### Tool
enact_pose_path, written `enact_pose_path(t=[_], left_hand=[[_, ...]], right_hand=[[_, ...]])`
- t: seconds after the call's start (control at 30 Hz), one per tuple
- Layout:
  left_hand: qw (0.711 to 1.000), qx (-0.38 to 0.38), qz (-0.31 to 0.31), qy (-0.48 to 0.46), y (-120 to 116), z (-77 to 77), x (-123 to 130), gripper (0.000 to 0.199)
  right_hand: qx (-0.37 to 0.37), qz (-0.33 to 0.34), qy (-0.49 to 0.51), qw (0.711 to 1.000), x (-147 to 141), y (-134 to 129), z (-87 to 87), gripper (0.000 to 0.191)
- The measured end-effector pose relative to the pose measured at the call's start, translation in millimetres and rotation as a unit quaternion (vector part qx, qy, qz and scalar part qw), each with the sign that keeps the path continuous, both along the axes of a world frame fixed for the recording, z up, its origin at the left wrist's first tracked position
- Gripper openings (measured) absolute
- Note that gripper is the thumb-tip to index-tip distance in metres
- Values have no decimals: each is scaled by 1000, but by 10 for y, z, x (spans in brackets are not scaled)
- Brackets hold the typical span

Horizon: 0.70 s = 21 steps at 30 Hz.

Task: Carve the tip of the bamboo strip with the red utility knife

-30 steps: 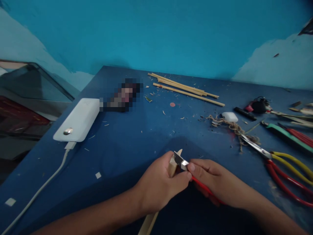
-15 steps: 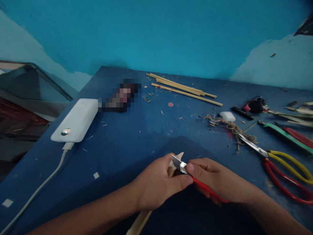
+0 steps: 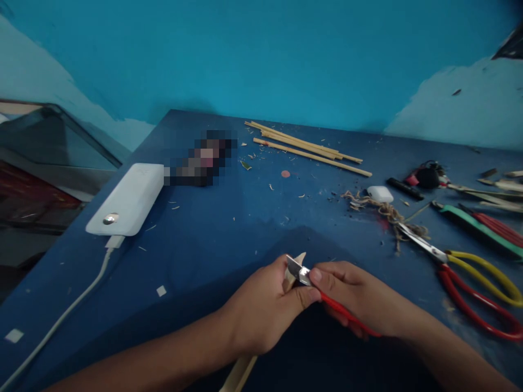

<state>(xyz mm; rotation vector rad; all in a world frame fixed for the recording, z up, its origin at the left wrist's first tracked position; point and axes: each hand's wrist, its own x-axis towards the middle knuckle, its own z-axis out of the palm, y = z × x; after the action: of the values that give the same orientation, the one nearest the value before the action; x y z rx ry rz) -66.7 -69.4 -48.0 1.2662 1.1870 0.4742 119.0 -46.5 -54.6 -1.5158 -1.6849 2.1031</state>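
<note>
Fingers of our left hand [image 3: 265,307] are wrapping a pale wooden strip [image 3: 289,279], thumb toward the knife; fingers of our right hand [image 3: 347,294] are gripping a red-handled knife [image 3: 300,272], its blade lying against the strip's upper end, above the blue table [image 3: 204,239]

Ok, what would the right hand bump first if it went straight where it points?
The right hand would probably bump the left hand first, at its thumb; depth is unclear.
</note>
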Motion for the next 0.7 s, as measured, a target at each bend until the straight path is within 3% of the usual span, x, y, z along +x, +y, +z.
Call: enact_pose_path(t=[0.47, 0.7], left_hand=[[999, 31, 29, 4, -14, 36, 20, 24], [993, -68, 4, -91, 41, 10, -33, 26]], right_hand=[[18, -27, 13, 999, -47, -17, -11, 46], [-8, -9, 27, 1000, -11, -23, -17, 46]])
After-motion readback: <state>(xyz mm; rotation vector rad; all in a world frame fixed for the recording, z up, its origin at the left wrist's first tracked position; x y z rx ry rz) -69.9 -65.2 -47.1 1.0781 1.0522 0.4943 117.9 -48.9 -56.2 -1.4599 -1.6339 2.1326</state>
